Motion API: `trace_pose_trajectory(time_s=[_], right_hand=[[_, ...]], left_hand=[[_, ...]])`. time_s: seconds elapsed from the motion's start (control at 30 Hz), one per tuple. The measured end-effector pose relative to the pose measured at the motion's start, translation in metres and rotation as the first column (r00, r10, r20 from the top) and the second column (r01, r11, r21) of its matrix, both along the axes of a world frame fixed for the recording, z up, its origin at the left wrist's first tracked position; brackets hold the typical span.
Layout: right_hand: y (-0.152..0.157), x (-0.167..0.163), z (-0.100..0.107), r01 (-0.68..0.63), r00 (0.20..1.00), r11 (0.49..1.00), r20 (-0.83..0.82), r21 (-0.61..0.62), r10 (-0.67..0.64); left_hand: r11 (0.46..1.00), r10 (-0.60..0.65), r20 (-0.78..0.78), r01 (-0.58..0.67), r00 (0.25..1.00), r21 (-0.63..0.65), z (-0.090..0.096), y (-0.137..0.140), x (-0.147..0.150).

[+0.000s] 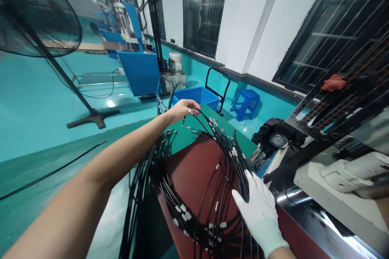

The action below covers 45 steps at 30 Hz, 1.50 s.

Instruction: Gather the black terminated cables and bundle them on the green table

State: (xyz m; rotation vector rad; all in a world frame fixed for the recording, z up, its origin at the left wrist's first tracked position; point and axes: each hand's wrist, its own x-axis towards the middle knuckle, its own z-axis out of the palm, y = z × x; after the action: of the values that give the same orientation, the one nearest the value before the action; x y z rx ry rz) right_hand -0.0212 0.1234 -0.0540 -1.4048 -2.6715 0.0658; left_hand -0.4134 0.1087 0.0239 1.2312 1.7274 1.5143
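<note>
My bare left hand (186, 109) reaches out over the far side of the table, its thumb and fingers pinched on the end of a thin black cable (204, 119). That cable curves back toward a large loose coil of black cables (234, 158) with silvery metal end fittings. Against the right side of the coil lies my right hand (258, 204) in a white glove, thumb and fingers spread apart. The coil rests on a dark red board (191, 162). Another bunch of black cables (139, 178) hangs over the board's left side, partly behind my left forearm.
A single cable (54, 176) lies on the green surface (18, 218) at left. A machine with a pressure gauge (278, 141) stands close on the right. Beyond the table are a blue bin (197, 95), a blue stool (245, 104) and a standing fan (94, 117).
</note>
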Motion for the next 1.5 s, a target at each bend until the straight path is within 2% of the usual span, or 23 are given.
trace_pose_trajectory(time_s=[0.1,0.27,0.4,0.6,0.83,0.97,1.17,1.23,1.3,1.33,1.37,1.4,1.43,1.47,1.5], right_hand=[[0.000,0.001,-0.003,0.008,1.000,1.000,-0.026,0.018,-0.007],[0.000,0.001,-0.005,-0.009,0.999,0.998,-0.040,0.054,0.011],[0.000,0.000,-0.003,-0.002,1.000,0.999,-0.016,0.042,0.002],[0.001,-0.002,0.000,0.014,0.999,1.000,0.043,-0.005,-0.013],[0.001,-0.002,0.002,0.005,0.999,1.000,0.047,-0.002,-0.005],[0.000,-0.001,0.001,-0.004,1.000,1.000,0.017,0.022,0.003],[-0.002,0.000,0.000,-0.004,1.000,0.999,-0.011,0.035,0.004],[-0.002,0.000,0.000,-0.014,1.000,0.999,-0.011,0.037,0.014],[-0.002,0.000,0.002,-0.022,1.000,0.999,-0.009,0.039,0.023],[-0.002,0.000,0.002,-0.023,1.000,0.999,-0.008,0.037,0.024],[-0.003,0.000,0.003,-0.023,1.000,0.999,-0.008,0.034,0.024],[-0.003,-0.001,0.004,-0.021,1.000,0.999,-0.009,0.030,0.021],[-0.003,-0.001,0.004,-0.018,1.000,1.000,-0.010,0.025,0.018],[-0.003,-0.001,0.005,-0.015,1.000,1.000,-0.011,0.018,0.015],[-0.003,-0.001,0.005,-0.013,1.000,1.000,-0.012,0.011,0.013]], left_hand=[[0.992,-0.019,0.110,0.005,0.994,0.123,0.010,-0.014,0.026],[0.974,-0.054,0.232,-0.001,0.971,0.228,0.005,-0.022,0.057],[0.978,-0.099,0.295,0.038,0.950,0.207,0.003,-0.028,0.059],[0.992,-0.102,0.353,0.071,0.930,0.100,0.005,-0.046,0.060],[1.000,-0.011,0.302,0.012,0.953,-0.001,0.012,-0.063,0.084],[0.997,-0.035,0.270,0.050,0.962,-0.050,0.009,-0.069,0.088],[0.992,-0.097,0.222,0.112,0.970,-0.059,0.008,-0.076,0.093],[0.989,-0.109,0.151,0.123,0.983,-0.087,0.009,-0.077,0.090],[0.991,-0.080,-0.035,0.075,0.996,-0.114,0.010,-0.077,0.078],[0.994,-0.038,-0.195,0.017,0.980,-0.111,0.009,-0.077,0.068],[0.993,0.018,-0.385,-0.060,0.923,-0.098,0.007,-0.078,0.055],[0.987,0.073,-0.579,-0.144,0.812,-0.077,0.004,-0.080,0.042],[0.973,0.100,-0.738,-0.221,0.667,-0.068,-0.002,-0.083,0.027],[0.955,0.084,-0.841,-0.284,0.535,-0.085,-0.008,-0.088,0.014],[0.937,0.033,-0.895,-0.325,0.446,-0.128,-0.016,-0.094,0.003]])
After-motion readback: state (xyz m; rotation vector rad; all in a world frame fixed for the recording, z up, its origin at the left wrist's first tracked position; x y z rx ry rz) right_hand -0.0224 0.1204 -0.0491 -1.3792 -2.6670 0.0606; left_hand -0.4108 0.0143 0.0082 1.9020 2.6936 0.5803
